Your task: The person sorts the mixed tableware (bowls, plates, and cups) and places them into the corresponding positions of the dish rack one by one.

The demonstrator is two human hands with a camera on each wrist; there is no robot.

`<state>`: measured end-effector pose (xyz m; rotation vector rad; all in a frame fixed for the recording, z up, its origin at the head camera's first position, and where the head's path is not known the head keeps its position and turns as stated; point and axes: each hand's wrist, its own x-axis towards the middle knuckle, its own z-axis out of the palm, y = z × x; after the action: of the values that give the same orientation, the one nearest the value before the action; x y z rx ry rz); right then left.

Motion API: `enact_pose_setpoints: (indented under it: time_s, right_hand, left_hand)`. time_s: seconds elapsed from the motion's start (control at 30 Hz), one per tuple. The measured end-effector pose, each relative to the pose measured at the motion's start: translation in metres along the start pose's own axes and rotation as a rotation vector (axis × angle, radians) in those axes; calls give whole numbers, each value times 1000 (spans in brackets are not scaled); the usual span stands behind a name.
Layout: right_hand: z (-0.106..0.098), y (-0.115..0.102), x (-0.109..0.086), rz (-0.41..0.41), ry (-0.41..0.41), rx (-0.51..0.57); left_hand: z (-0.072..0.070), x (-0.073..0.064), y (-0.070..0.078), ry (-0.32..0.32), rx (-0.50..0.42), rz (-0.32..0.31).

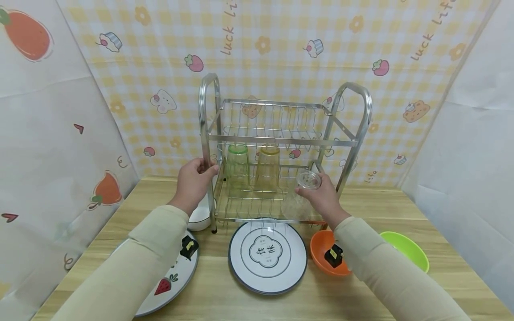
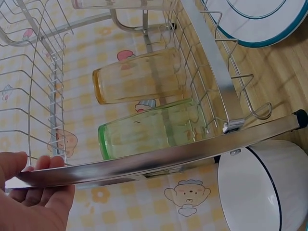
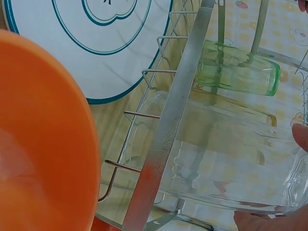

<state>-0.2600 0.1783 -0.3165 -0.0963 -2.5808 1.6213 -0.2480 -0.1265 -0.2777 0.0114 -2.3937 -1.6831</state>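
The left arm (image 1: 132,263) and right arm (image 1: 393,272) slant inward from the tabletop's (image 1: 213,303) near corners toward its back edge, sleeves ending at the wrists. The left hand (image 1: 194,183) grips, its fingers (image 2: 57,161) curled; the right hand (image 1: 324,198) also grips, thumb pointing left.

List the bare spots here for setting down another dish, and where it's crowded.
Bare table lies right of the dish rack, behind the lime-green bowl; a narrower strip separates the strawberry-printed plate from the lettered plate. It's crowded where the orange bowl nearly meets the lettered plate, and on the lower shelf at right, where the right hand holds a clear glass.
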Motion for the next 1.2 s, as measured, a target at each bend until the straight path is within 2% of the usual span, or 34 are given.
enact_pose_setpoints:
  time_s: [0.37, 0.7, 1.03, 1.2]
  right_hand:
    - [2, 1, 4, -17, -13, -11]
    - [6, 1, 10, -17, -8, -46]
    - [7, 5, 10, -38, -14, -59]
    - [6, 8, 4, -8, -37, -92]
  left_hand:
    - [-2, 4, -3, -31, 56, 16]
    - [-5, 6, -6, -64, 59, 27]
    - [-6, 6, -8, -69, 60, 71]
    - [-8, 6, -9, -76, 67, 80]
